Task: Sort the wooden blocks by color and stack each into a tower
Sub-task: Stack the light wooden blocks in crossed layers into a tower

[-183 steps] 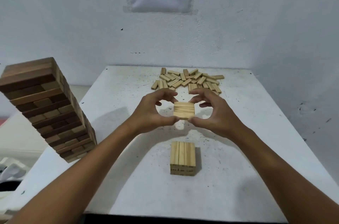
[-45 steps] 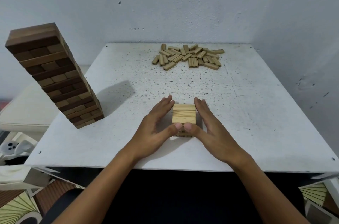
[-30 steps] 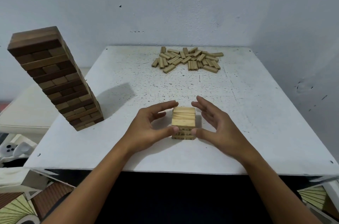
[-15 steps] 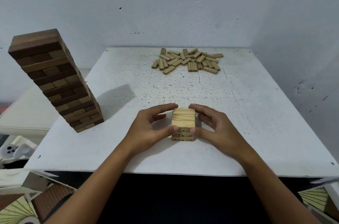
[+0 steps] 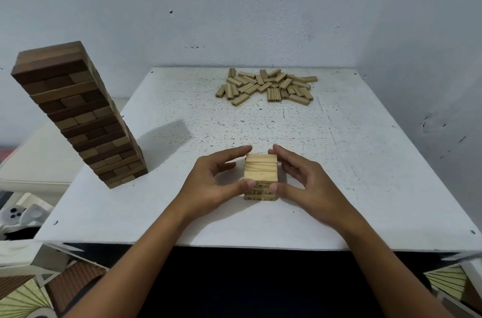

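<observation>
A short light-wood tower (image 5: 261,171) stands near the table's front, a few layers high. My left hand (image 5: 211,184) and my right hand (image 5: 307,184) flank it, thumbs touching its front face and fingertips reaching round its far corners. A tall dark-brown tower (image 5: 78,114) stands at the table's left edge. A pile of loose light blocks (image 5: 266,86) lies at the back of the white table (image 5: 365,174).
A white wall closes off the back and right. Left of the table sits a pale low surface (image 5: 39,161). Patterned cardboard pieces (image 5: 23,299) lie on the floor below the front edge, left and right.
A layer of blocks held in the air six seconds ago now sits on the light tower. Both hands went from flat against its sides to curved round it, thumbs at the front.
</observation>
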A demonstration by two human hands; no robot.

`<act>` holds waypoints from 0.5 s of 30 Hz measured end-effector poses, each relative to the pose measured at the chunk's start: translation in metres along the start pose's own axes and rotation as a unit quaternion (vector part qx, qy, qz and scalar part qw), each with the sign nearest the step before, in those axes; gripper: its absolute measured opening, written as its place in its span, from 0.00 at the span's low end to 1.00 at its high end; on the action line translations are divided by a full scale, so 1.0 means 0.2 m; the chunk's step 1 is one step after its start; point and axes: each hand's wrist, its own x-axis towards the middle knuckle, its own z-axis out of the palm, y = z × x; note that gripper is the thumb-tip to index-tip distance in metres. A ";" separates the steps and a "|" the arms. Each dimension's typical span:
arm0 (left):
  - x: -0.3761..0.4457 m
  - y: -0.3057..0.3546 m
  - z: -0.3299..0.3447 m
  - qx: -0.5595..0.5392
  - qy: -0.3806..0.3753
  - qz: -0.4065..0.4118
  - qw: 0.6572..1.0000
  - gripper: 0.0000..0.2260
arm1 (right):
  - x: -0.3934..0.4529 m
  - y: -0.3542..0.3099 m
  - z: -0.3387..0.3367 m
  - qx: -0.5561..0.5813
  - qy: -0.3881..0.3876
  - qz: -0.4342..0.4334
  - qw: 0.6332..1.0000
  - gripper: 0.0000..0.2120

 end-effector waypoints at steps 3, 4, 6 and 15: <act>0.00 0.00 0.01 0.000 0.002 -0.001 1.000 0.28 | 0.00 -0.01 0.01 -0.005 -0.005 0.001 1.000 0.36; 0.00 0.00 0.01 0.000 0.003 -0.001 1.000 0.28 | 0.00 -0.01 0.01 -0.005 -0.004 0.001 1.000 0.36; 0.00 0.00 0.01 0.001 0.005 -0.001 1.000 0.28 | 0.00 -0.01 0.01 -0.006 -0.003 0.000 1.000 0.36; 0.00 0.00 0.01 -0.002 0.011 0.012 1.000 0.25 | 0.00 -0.01 0.01 -0.004 -0.006 -0.001 1.000 0.37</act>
